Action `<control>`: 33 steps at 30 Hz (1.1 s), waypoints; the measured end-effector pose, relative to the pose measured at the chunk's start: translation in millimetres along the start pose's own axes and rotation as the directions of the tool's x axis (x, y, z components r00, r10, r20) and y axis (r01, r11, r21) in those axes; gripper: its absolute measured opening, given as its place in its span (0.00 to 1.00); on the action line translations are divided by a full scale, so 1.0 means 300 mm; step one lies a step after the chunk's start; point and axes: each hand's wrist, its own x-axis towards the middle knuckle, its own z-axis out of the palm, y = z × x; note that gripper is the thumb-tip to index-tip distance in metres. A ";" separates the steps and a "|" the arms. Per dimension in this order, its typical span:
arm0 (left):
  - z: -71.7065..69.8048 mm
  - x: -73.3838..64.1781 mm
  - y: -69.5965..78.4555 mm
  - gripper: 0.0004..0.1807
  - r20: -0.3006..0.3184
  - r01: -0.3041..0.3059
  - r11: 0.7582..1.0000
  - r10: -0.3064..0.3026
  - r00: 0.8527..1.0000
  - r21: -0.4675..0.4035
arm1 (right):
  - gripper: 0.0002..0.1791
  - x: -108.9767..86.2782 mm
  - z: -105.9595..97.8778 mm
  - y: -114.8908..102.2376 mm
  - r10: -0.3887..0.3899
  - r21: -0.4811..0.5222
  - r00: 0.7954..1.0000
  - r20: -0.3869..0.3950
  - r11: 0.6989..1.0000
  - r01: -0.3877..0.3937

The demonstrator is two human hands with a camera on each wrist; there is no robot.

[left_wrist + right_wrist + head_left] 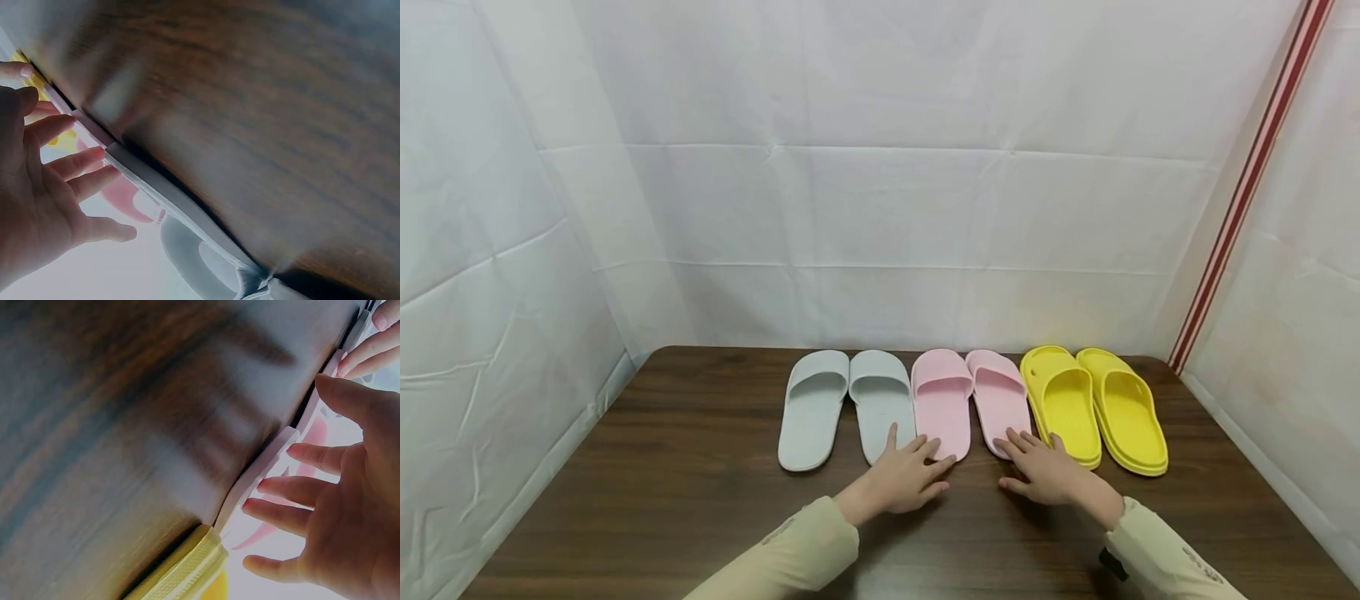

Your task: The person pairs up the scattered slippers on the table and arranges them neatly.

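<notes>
Two pink slippers lie side by side in the head view, the left one (944,412) and the right one (1002,407), their heel ends toward me. My left hand (904,473) is spread at the heel of the left pink slipper, fingertips at its edge, thumb by the right pale grey slipper (880,408). Spread likewise, my right hand (1051,472) has its fingertips at the heel of the right pink slipper and its little finger near the left yellow slipper (1070,408). Both wrist views show the fingers fairly straight, gripping nothing; whether they touch is hard to tell.
Another pale grey slipper (808,423) lies at the left end of the row, and another yellow slipper (1129,421) at the right end. The row lies along the back of a dark wooden table (700,467). White sheeting (880,208) hangs behind and at both sides.
</notes>
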 end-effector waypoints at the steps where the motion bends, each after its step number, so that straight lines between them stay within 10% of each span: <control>1: 0.001 -0.003 -0.002 0.24 0.002 0.002 1.000 -0.002 1.000 -0.003 | 0.32 0.000 0.000 -0.001 0.002 0.003 1.000 0.001 1.000 -0.002; 21: 0.021 -0.083 -0.065 0.26 -0.007 0.056 0.998 -0.057 0.998 -0.025 | 0.34 -0.016 -0.002 -0.002 0.019 0.076 1.000 0.000 0.997 -0.019; 33: 0.026 -0.133 -0.094 0.25 -0.005 0.064 0.996 -0.065 0.998 -0.057 | 0.32 -0.024 0.016 -0.006 -0.005 0.060 0.992 -0.128 0.998 0.013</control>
